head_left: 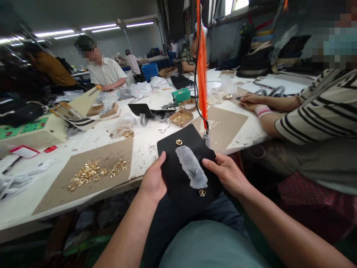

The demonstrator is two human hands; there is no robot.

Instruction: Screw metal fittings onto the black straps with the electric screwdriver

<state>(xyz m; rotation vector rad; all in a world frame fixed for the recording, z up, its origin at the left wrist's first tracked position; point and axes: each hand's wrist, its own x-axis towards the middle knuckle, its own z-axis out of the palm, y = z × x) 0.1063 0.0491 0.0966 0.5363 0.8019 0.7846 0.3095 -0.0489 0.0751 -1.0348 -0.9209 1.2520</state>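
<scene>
A black panel (174,171) is held above the lap, just in front of the tabletop (142,160), gripped between two bare hands. Its left edge is pinched by the fingers of the left hand (154,182), with the thumb laid along the edge and the other fingers mostly hidden. The right edge is clasped by the fingers of the right hand (230,172), with the thumb pressed on the front face, close beside a translucent strip (192,167) that runs aslant down the panel. A gold fitting (179,142) is seen above the strip and a second gold fitting (202,192) below it. On the white tabletop, loose gold pieces (95,172) are scattered over a brown sheet (55,197) at the left; farther back, more gold pieces are held in a small cardboard box (189,121), near a green box (181,95). White bits (212,124) are spread on another brown sheet (231,124). An orange bundle (202,74) is hung over the tabletop. At the right, a co-worker in striped sleeves (320,108) is seated; farther off, a person in a white shirt (107,70) is seen under tube lights (100,27).
</scene>
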